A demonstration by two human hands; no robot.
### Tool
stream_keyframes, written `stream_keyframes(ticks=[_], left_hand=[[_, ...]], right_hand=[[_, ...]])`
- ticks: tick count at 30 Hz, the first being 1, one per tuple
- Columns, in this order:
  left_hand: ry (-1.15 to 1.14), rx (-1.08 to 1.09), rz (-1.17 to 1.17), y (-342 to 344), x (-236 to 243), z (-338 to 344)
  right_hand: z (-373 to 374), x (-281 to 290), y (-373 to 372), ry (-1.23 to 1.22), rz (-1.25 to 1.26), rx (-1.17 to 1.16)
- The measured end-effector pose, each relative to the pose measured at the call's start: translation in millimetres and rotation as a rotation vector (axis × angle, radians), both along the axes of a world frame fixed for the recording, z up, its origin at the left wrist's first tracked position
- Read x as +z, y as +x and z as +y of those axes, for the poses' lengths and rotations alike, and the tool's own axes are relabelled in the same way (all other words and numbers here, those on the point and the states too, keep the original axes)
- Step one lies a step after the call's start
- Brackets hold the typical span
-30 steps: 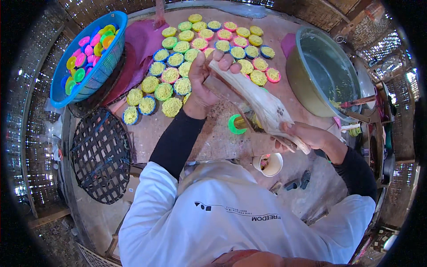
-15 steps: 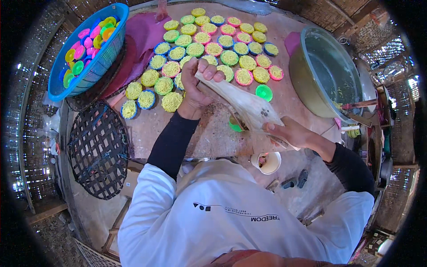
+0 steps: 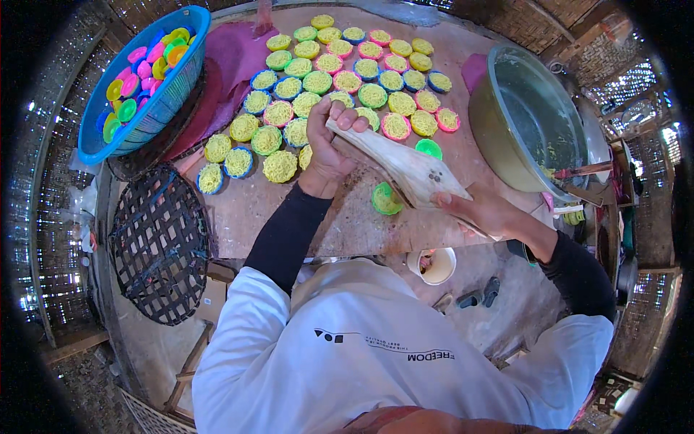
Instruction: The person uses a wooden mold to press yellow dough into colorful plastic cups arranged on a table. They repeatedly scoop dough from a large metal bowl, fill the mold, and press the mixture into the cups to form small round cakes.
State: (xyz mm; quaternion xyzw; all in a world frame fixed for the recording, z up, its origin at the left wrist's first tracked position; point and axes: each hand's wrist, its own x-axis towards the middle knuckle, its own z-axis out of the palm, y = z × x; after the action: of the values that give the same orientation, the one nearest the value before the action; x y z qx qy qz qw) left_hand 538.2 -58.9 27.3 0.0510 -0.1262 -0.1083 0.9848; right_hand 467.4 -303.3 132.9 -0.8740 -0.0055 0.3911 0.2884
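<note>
Gripping a pale cloth bag (image 3: 405, 166) with both hands above coloured cups (image 3: 347, 83).

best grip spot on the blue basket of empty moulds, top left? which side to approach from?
Probably the rim of the blue basket on the side facing the person. The basket stands tilted on a dark woven tray, its mesh wall slopes and its bowl is full of coloured moulds, so only the thick rim offers a firm edge. Both hands are busy: left hand and right hand hold the wooden press.
</note>
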Motion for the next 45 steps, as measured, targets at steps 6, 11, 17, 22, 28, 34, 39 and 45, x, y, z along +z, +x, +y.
stream_keyframes(ticks=[6, 11, 17, 22, 28, 34, 39, 45], left_hand=[[-0.035, -0.008, -0.035, 7, 4, 14], [0.047, 0.051, 0.063, -4, 8, 22], [0.028, 0.074, 0.151, -7, 0, 3], [0.078, 0.117, 0.095, -3, 13, 9], [0.072, 0.137, 0.144, -9, 11, 5], [0.207, 0.165, -0.021, -4, 40, -6], [0.453, 0.016, -0.050, -18, 48, -13], [1.765, 0.150, -0.984, -35, -8, -22]], right_hand=[[10, -17, -1, -0.216, -0.129, 0.095], [17, -16, -8, -0.068, -0.098, 0.047], [7, -5, -11, -0.198, -0.114, 0.055], [16, -4, -13, -0.204, -0.252, 0.104], [11, -3, -13, -0.240, -0.223, 0.154], [-14, -31, -12, -0.125, -0.456, 0.140], [-25, -30, -24, 0.091, -0.359, 0.021], [-42, -58, -33, 0.281, -0.276, -0.165]])
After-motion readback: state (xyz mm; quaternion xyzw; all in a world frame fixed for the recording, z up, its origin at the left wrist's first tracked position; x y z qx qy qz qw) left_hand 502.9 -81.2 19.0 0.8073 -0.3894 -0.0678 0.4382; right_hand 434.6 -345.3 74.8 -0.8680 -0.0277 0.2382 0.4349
